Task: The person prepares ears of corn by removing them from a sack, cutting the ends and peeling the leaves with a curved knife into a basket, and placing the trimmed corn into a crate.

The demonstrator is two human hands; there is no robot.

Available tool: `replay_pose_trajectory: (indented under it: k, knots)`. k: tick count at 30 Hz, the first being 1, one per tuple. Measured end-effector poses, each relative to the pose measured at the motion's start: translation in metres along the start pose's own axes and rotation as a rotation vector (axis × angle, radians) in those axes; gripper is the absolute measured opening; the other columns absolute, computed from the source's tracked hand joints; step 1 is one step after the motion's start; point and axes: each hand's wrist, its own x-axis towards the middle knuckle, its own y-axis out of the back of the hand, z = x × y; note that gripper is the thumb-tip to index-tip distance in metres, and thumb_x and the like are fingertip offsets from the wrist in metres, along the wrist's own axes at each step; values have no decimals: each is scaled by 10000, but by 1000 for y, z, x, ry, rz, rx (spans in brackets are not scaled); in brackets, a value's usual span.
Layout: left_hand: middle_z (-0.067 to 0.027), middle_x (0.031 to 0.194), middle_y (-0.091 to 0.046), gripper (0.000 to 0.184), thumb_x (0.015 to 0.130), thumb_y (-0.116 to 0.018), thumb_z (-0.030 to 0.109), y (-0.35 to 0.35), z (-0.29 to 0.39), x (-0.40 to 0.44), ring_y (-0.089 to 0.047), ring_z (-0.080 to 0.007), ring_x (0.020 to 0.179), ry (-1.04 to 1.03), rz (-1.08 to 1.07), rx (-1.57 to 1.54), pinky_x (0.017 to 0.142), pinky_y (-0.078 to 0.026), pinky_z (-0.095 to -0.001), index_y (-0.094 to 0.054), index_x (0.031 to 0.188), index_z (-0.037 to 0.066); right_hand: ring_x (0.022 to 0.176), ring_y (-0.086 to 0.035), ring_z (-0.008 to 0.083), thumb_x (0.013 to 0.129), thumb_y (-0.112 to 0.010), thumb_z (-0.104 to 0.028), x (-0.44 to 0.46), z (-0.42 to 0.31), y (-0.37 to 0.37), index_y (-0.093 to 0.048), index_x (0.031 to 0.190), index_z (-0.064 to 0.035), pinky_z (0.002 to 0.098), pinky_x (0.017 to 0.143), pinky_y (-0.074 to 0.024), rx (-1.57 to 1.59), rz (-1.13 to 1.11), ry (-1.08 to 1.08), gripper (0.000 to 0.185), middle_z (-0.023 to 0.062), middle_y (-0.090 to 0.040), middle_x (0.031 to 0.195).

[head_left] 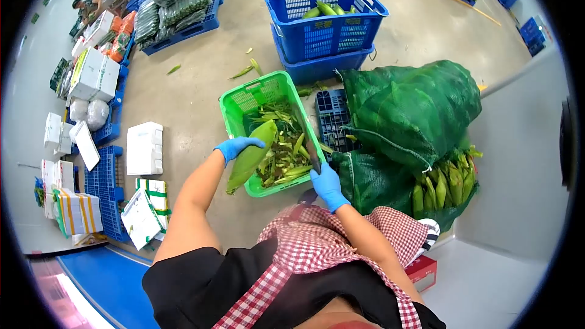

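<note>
One fat, green, husk-on corn cob (250, 161) was gripped in the blue-gloved left hand (241, 146), pretty much at a light-green plastic crate's rim (229, 109); a long, dark-handled knife (306, 134) was clutched in the right hand (328, 185).

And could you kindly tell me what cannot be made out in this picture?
Head view:
Knife: handle mostly hidden by the right hand.
Green crate: floor buried under husk scraps.
Top green sack: contents obscured by its mesh.
Upper blue crate: count of corn ears, hidden by front wall.
Distant person: too small for detail.

Floor (198, 106) — 1 green crate (259, 91), loose leaves (174, 69), white boxes (144, 148), seemingly foam.
</note>
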Motion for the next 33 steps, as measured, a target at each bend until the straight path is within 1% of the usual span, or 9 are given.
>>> replay_pose_trajectory:
  k: [7, 10, 12, 13, 19, 24, 26, 28, 33]
  knots:
    - [-159, 1026, -627, 564, 734, -635, 363, -21, 23, 1, -618, -266, 824, -107, -181, -413, 764, -511, -375, -534, 1184, 38, 616, -448, 82, 864, -598, -157, 4, -58, 14, -482, 939, -34, 254, 578, -406, 1046, 473, 339, 185, 3, -466, 703]
    - [-165, 1026, -624, 605, 745, -611, 443, -36, 29, 10, -623, -288, 841, -129, -285, -550, 758, -524, -397, -531, 1184, 34, 772, -617, 337, 854, -543, -211, 20, -26, -18, -517, 972, 21, 408, 680, -477, 348, 291, 183, 262, 185, -627, 837]
    - [-170, 1016, -625, 638, 739, -613, 482, -43, 34, 16, -626, -297, 840, -124, -302, -577, 761, -530, -403, -527, 1186, 34, 909, -582, 422, 820, -529, -260, 32, 24, -44, -564, 991, 26, 468, 775, -465, -68, -367, -65, 336, 267, -611, 946]
    - [-176, 1024, -611, 664, 738, -618, 501, -42, 27, 28, -620, -354, 839, -126, -233, -517, 732, -524, -492, -496, 1215, 54, 900, -585, 420, 804, -531, -273, 26, 35, -47, -584, 954, 24, 468, 773, -466, -34, -292, -116, 338, 273, -609, 940]
    - [-183, 964, -620, 680, 747, -562, 570, -39, 12, 38, -632, -332, 781, -232, -159, -668, 677, -543, -445, -515, 1186, 53, 830, -586, 417, 776, -559, -303, 19, 68, 2, -539, 967, 1, 462, 730, -471, 145, -236, -269, 359, 246, -613, 877]
    - [-169, 971, -615, 691, 754, -519, 615, -44, 21, 50, -630, -290, 773, -283, -303, -817, 656, -542, -414, -523, 1172, 65, 713, -604, 350, 816, -584, -274, -1, 46, 16, -539, 973, -17, 416, 631, -468, 266, 196, -34, 305, 198, -610, 785]
    - [-161, 972, -612, 662, 767, -516, 599, -64, 33, 39, -627, -275, 790, -325, -120, -795, 661, -545, -399, -526, 1165, 72, 700, -604, 346, 822, -598, -260, 4, 14, 29, -543, 979, -20, 404, 617, -462, 476, 350, 49, 291, 190, -611, 775]
    - [-156, 975, -611, 648, 773, -516, 588, -72, 42, 36, -626, -273, 796, -366, 36, -748, 662, -549, -392, -526, 1164, 71, 710, -599, 362, 823, -609, -237, 6, -4, 39, -542, 973, -11, 409, 623, -457, 476, 301, 59, 280, 193, -616, 782]
    - [-119, 1034, -606, 638, 771, -557, 566, -59, 43, 32, -605, -284, 852, -405, -228, -773, 719, -547, -388, -515, 1191, 87, 722, -600, 391, 833, -575, -294, 12, 1, 10, -517, 940, -39, 470, 626, -459, 378, 212, 109, 283, 197, -620, 773]
